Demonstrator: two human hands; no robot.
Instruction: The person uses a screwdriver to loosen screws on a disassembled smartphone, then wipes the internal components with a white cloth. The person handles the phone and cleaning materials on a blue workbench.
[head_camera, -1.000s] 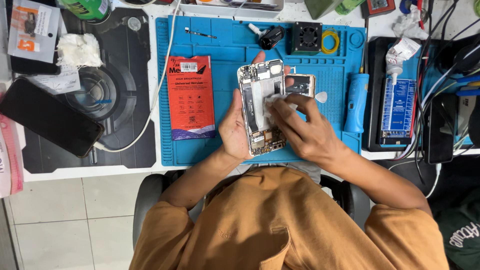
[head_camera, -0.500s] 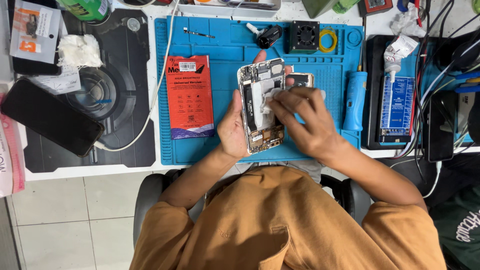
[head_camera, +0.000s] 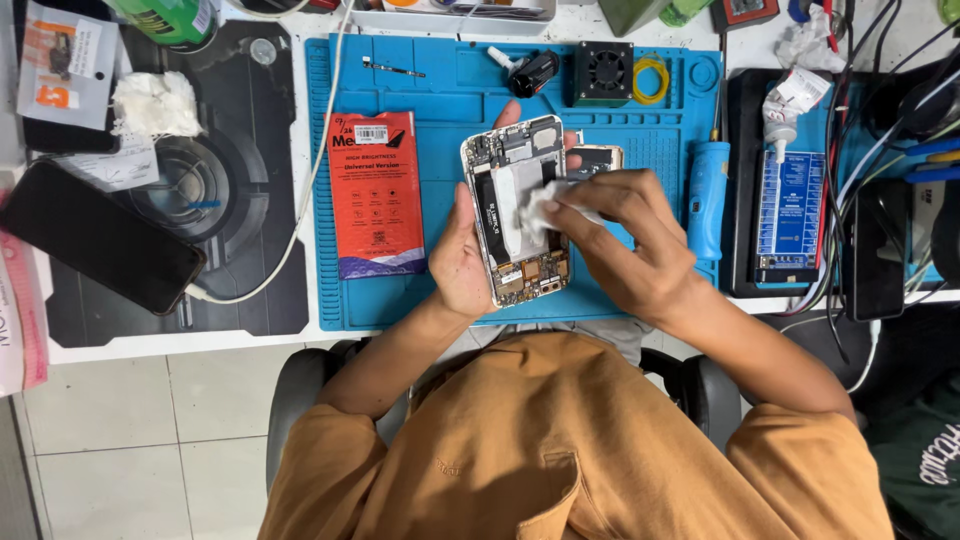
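Observation:
My left hand (head_camera: 463, 262) cradles an opened smartphone (head_camera: 508, 180) with its back cover off, circuit boards and battery area exposed, held above the blue work mat (head_camera: 440, 90). My right hand (head_camera: 628, 242) presses a small white wipe (head_camera: 541, 206) against the phone's middle with thumb and fingers pinched on it. A small rectangular phone part (head_camera: 597, 158) lies on the mat just behind my right hand.
A red and orange flat package (head_camera: 375, 192) lies left of the phone. A blue screwdriver (head_camera: 707, 205), small black fan (head_camera: 603, 72), yellow ring (head_camera: 650, 78) and blue tester box (head_camera: 788, 215) sit right. A dark phone (head_camera: 95, 238) with white cable (head_camera: 305, 190) rests on the black mat.
My right hand has slid the white wipe along the phone's interior, from lower down toward the middle. The phone has tilted slightly in my left hand.

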